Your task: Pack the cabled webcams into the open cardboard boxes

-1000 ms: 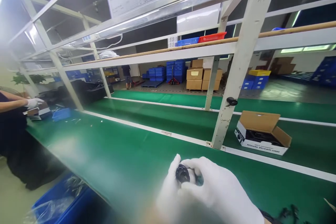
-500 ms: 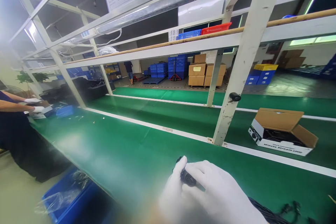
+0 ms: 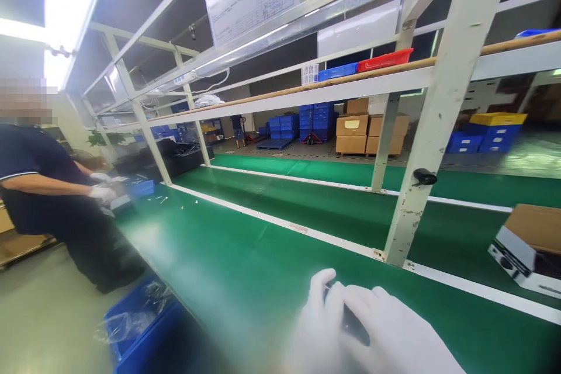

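Both hands, white gloves, low centre, touching, over the green surface [image 3: 245, 245]. Small dark thing [image 3: 355, 325] between them, mostly hidden by fingers. Left hand [image 3: 318, 327]: grip curled narrow round the dark thing. Right hand [image 3: 394, 327]: grip bent in against it from the other side; can't tell if it is pinching. Lower left, beside the surface and below its top: blue bin [image 3: 144, 336] with clear plastic bags [image 3: 129, 325]. Right edge, past the white strip: open white carton [image 3: 512, 257], brown flap up, partly out of view. Black knob [image 3: 425, 176] on the upright post [image 3: 421, 187]. Far left, person [image 3: 48, 169] in dark clothes, white-gloved hands at a blurred box, blue tray [image 3: 141, 188] just beside. Shelf above: blue tray and red tray [image 3: 385, 61], side by side. Farther back: stacked brown cartons [image 3: 352, 133], blue crates [image 3: 283, 127], another person [image 3: 237, 130].
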`<state>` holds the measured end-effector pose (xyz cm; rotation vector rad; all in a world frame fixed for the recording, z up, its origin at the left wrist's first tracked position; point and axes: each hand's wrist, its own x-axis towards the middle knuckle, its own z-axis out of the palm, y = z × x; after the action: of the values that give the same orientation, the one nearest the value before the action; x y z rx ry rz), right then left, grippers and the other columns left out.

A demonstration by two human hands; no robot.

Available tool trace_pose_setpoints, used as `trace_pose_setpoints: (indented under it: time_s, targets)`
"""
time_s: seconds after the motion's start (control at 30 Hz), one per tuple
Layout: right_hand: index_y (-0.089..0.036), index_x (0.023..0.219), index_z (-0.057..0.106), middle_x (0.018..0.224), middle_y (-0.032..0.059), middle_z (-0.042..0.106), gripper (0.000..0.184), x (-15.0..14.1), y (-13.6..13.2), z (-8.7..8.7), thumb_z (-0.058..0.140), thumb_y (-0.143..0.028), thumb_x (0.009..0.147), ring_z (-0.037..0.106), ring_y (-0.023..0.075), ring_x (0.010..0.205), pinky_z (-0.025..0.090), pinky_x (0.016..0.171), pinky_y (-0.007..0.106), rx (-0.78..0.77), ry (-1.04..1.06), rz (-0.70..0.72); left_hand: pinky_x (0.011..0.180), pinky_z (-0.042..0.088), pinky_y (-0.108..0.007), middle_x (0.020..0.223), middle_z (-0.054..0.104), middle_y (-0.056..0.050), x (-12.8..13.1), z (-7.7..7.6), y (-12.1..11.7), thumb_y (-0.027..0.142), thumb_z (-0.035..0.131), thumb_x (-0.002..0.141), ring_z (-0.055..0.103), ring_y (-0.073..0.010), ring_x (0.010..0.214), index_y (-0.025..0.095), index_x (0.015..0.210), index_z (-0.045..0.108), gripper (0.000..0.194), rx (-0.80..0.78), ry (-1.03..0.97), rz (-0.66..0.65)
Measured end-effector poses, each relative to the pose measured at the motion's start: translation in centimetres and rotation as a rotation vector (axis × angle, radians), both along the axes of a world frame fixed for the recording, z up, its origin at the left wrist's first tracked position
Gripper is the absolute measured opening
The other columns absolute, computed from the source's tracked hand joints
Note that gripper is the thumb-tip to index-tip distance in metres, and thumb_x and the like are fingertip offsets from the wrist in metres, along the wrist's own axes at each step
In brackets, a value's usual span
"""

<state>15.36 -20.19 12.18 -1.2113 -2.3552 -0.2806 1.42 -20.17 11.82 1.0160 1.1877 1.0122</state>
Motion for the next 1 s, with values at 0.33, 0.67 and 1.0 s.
trace_pose_setpoints:
  time_s: [0.33, 0.67, 1.0]
  targets:
    - [-0.034, 0.108, 0.064, 0.098, 0.0018, 0.071, 0.030, 0.1, 1.1, -0.2, 0.061, -0.052, 0.084, 0.069, 0.0222, 0.080, 0.059, 0.063, 0.031, -0.161, 0.176, -0.089, 0.107, 0.040, -0.041, 0.142, 0.050, -0.012, -9.0, -1.7, 1.3, 0.042, 0.040, 0.092, 0.055, -0.0234, 0.117, 0.020, 0.148, 0.032, 0.060, 0.468, 0.802, 0.269]
    - [-0.029, 0.114, 0.063, 0.110, 0.0024, 0.069, 0.033, -0.5, -0.2, 2.5, 0.064, -0.035, 0.081, 0.067, 0.0221, 0.096, 0.058, 0.081, 0.033, -0.138, 0.229, -0.054, 0.099, 0.046, -0.057, 0.156, 0.033, -0.017, -26.9, -6.6, 12.7, 0.003, 0.035, 0.081, 0.056, -0.0355, 0.118, 0.013, 0.134, 0.051, 0.057, 0.312, 1.420, 0.246]
    - [-0.026, 0.109, 0.064, 0.113, 0.0030, 0.067, 0.032, 0.3, -0.9, 3.5, 0.062, -0.025, 0.077, 0.066, 0.0184, 0.097, 0.058, 0.084, 0.028, -0.250, 0.469, 0.037, 0.110, 0.040, -0.040, 0.133, 0.058, -0.011, -13.3, -7.2, 9.3, 0.020, 0.037, 0.093, 0.053, -0.0236, 0.125, 0.017, 0.130, 0.055, 0.042, 0.481, 1.166, -0.127]
